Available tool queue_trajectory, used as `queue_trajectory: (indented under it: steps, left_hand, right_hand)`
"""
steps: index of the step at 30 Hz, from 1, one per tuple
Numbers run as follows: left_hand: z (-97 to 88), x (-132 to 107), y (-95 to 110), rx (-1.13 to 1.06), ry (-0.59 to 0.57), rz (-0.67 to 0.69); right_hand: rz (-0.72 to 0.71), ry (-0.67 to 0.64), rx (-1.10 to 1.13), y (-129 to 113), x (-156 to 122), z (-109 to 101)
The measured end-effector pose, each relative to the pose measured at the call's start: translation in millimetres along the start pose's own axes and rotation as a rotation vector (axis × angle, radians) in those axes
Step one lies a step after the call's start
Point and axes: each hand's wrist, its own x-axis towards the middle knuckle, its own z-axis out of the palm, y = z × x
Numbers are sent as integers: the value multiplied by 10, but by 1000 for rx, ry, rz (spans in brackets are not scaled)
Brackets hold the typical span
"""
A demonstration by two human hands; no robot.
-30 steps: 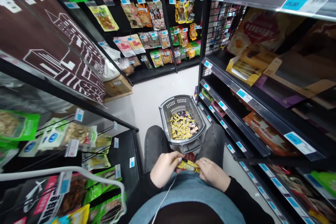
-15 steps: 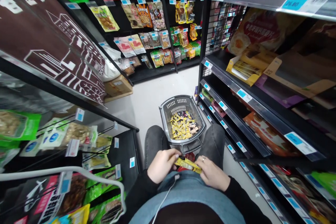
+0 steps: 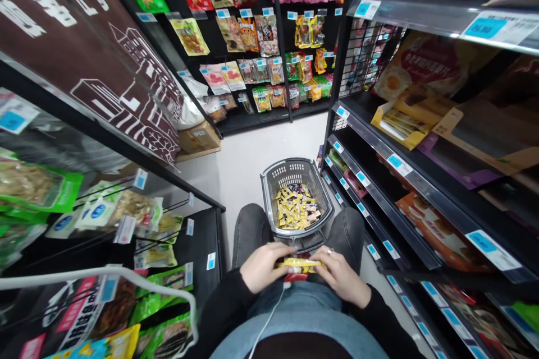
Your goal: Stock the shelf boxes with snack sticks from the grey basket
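Between my hands, low over my lap, is a small yellow snack packet (image 3: 300, 262). My left hand (image 3: 266, 265) pinches its left end, and my right hand (image 3: 340, 274), with a ring on one finger, grips its right end. Just below the packet a patch of red (image 3: 296, 277) shows, too covered to name. Ahead, on the floor between my knees, stands a grey plastic basket (image 3: 269, 193). Many yellow packets (image 3: 290, 207) lie in it, with some pinkish and dark ones among them.
Shelves (image 3: 425, 235) with price tags rise close on my right, holding an opened yellow carton (image 3: 396, 126). On my left are hanging green snack bags (image 3: 42, 179) and a white curved tube (image 3: 126, 272). A cardboard box (image 3: 200, 140) sits on the floor ahead, before a wall of snack bags.
The packet has turned from slanting to nearly level between my hands. My left hand has shifted slightly right and down. The view has tilted, so the shelves and basket appear a little lower and farther right.
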Motion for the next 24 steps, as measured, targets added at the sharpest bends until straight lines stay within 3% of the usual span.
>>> queue_trajectory:
  steps: [3,6,10,16,19,24]
  left_hand:
    - [94,82,30,3,19,187]
    - [159,129,58,152,102,275]
    - [181,156,130,349,116,200]
    - [130,128,254,377,-11,196]
    - [118,80,298,437,-82,196]
    - [176,77,406,460,-185,185]
  right_hand:
    - [-48,-34,-38,-83,119,-61]
    - [-77,-54,-89,-122,186,-131]
    - [-84,-42,-142,-137,200,-212]
    - [-124,-194,-298,-227,172,-348]
    - [-149,-247,-497,-253,121,-279]
    - [-181,-279,-819,-109,61,87]
